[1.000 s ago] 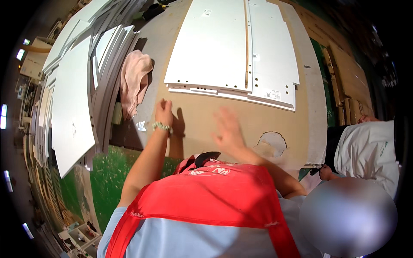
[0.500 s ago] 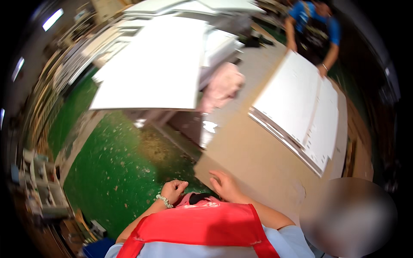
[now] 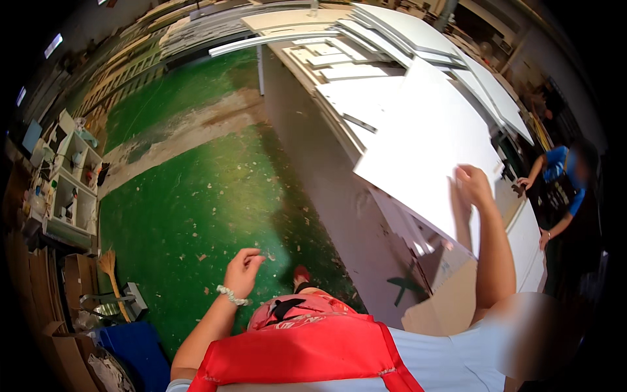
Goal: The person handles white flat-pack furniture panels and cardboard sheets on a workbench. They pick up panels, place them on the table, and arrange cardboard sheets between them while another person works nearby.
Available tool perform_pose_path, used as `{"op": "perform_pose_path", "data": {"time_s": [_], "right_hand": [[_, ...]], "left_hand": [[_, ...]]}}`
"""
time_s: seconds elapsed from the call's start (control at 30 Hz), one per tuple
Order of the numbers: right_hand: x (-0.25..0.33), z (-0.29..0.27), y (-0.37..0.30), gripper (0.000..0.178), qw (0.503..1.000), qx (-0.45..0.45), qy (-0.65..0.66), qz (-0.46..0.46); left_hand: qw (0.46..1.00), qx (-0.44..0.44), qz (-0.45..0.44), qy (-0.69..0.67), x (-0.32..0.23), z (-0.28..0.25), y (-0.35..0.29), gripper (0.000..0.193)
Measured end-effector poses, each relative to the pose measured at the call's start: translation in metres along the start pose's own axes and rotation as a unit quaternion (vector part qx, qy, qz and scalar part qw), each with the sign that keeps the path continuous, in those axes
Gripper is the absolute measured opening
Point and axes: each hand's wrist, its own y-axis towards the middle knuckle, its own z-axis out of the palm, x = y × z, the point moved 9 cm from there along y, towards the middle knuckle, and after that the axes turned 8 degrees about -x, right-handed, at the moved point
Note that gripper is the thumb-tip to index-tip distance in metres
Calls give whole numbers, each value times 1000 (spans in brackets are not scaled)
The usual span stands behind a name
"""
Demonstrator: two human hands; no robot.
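My right hand [image 3: 477, 188] is over the right side of a large white panel [image 3: 418, 157], fingers slightly bent and apart, holding nothing I can see. Its shadow falls on the panel; I cannot tell whether the fingertips touch it. The panel lies tilted on a stack of boards, one corner jutting toward the floor side. My left hand [image 3: 241, 273], with a pale band at the wrist, hangs in the air over the green floor. Its fingers are loosely curled with a gap at the thumb, and nothing shows in them.
More white boards [image 3: 366, 42] are piled behind the panel. A person in a blue shirt [image 3: 562, 173] stands at the right beside other white panels [image 3: 526, 248]. At the left are a shelf unit [image 3: 72, 186], a broom [image 3: 112, 277] and a blue bin [image 3: 134, 353]. Brown cardboard [image 3: 450, 300] sits near my right side.
My view has swung left, so the stack and the person appear further right. My right hand has risen from beside the cardboard to over the white panel. My left hand has moved away from my apron.
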Motion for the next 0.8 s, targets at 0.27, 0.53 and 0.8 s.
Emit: {"op": "perform_pose_path", "data": {"time_s": [0.27, 0.53, 0.8], "right_hand": [[8, 31, 71, 43, 976, 4, -190, 103], [114, 106, 165, 50, 933, 103, -318, 131], [279, 202, 302, 49, 968, 167, -188, 25]], "left_hand": [[991, 115, 54, 46, -52, 0, 168, 23], [999, 31, -21, 27, -10, -100, 361, 23], [997, 72, -25, 0, 20, -116, 570, 23]]}}
